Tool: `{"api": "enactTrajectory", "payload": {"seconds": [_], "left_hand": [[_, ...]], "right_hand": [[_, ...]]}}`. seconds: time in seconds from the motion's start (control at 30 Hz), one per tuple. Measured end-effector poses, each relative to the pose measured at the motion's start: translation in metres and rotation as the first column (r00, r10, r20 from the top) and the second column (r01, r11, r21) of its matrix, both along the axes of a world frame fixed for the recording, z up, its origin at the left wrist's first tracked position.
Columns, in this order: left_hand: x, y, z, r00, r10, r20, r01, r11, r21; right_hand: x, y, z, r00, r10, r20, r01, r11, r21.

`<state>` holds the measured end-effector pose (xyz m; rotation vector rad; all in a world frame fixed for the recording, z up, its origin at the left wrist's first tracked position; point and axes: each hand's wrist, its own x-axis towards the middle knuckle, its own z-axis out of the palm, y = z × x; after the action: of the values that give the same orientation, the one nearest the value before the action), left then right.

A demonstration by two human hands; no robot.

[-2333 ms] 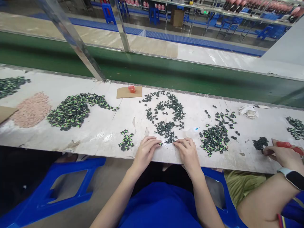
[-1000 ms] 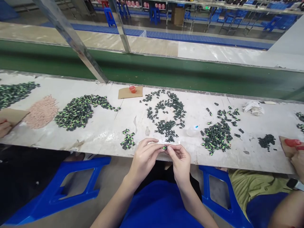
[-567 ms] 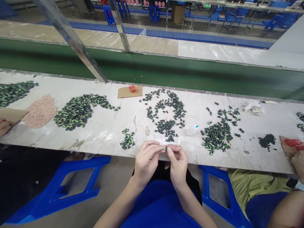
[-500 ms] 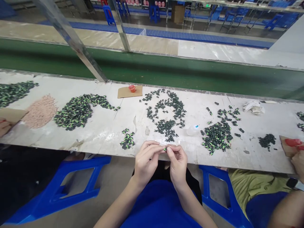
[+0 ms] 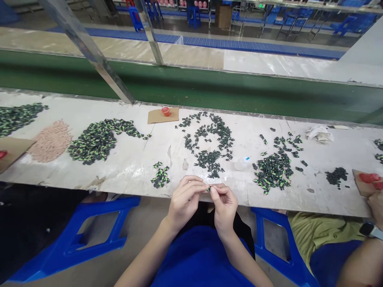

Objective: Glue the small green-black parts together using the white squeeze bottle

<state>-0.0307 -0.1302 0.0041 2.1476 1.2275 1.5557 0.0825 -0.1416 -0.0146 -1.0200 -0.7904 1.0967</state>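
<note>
From where I stand, the long white worktable (image 5: 128, 167) runs right across the room, its surface scuffed and stained. Behind it stretches a green strip (image 5: 191, 89), edged by a ledge (image 5: 191, 56) that goes from beige to glossy white. Two metal posts (image 5: 92, 56) lean across my view on the left. Further back I see blue ribbed flooring (image 5: 257, 47), a dark shiny floor, blue stools (image 5: 194, 16) and a cardboard box (image 5: 223, 16). A pale panel (image 5: 366, 54) slants in at upper right, and light glints off the ledge
</note>
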Motion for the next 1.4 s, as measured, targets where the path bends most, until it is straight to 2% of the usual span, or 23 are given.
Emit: {"api": "enactTrajectory", "payload": {"seconds": [0.1, 0.2, 0.4, 0.53, 0.67, 0.8, 0.93, 1.07, 1.17, 1.23, 1.27, 1.3, 1.4], "left_hand": [[-0.002, 0.001, 0.000, 1.000, -0.024, -0.019, 0.022, 0.998, -0.064], [-0.001, 0.002, -0.002, 0.999, -0.030, -0.017, 0.028, 0.991, -0.130], [-0.003, 0.003, -0.003, 0.995, -0.068, -0.069, 0.051, 0.973, -0.226], [-0.007, 0.004, -0.001, 0.982, -0.113, -0.150, 0.073, 0.966, -0.248], [-0.007, 0.005, 0.000, 0.968, -0.121, -0.218, 0.075, 0.975, -0.208], [-0.006, 0.006, -0.001, 0.958, -0.135, -0.251, 0.087, 0.977, -0.192], [-0.006, 0.007, -0.005, 0.952, -0.157, -0.264, 0.095, 0.968, -0.232], [-0.003, 0.007, -0.010, 0.945, -0.179, -0.274, 0.094, 0.950, -0.296], [-0.003, 0.007, -0.011, 0.941, -0.205, -0.270, 0.096, 0.926, -0.366], [-0.009, 0.008, -0.012, 0.944, -0.177, -0.279, 0.051, 0.913, -0.405], [-0.016, 0.009, -0.012, 0.947, -0.139, -0.290, 0.008, 0.912, -0.409], [-0.024, 0.011, -0.013, 0.950, -0.078, -0.303, -0.052, 0.916, -0.399], [-0.059, 0.016, -0.017, 0.922, 0.176, -0.345, -0.290, 0.904, -0.314]], "right_hand": [[0.004, -0.001, 0.000, 0.999, 0.025, 0.034, -0.023, 0.998, -0.059], [0.009, -0.003, 0.001, 0.996, 0.004, 0.090, 0.007, 0.993, -0.122], [0.019, -0.003, 0.004, 0.972, 0.092, 0.215, -0.083, 0.995, -0.052], [0.023, -0.004, 0.004, 0.977, 0.129, 0.169, -0.110, 0.987, -0.116], [0.023, -0.005, 0.000, 0.992, 0.118, 0.053, -0.105, 0.973, -0.204], [0.025, -0.002, -0.006, 0.990, 0.138, -0.004, -0.135, 0.968, -0.213], [0.027, 0.001, -0.008, 0.987, 0.159, -0.028, -0.162, 0.964, -0.211], [0.028, 0.001, -0.009, 0.988, 0.154, 0.027, -0.146, 0.968, -0.205], [0.033, 0.000, -0.011, 0.979, 0.127, 0.162, -0.098, 0.979, -0.180], [0.045, 0.000, -0.014, 0.942, 0.031, 0.335, 0.010, 0.993, -0.118], [0.054, 0.001, -0.016, 0.898, -0.049, 0.438, 0.087, 0.994, -0.066], [0.065, 0.002, -0.017, 0.829, -0.133, 0.544, 0.156, 0.988, 0.003], [0.104, 0.013, -0.017, 0.548, -0.351, 0.760, 0.333, 0.924, 0.187]]}}
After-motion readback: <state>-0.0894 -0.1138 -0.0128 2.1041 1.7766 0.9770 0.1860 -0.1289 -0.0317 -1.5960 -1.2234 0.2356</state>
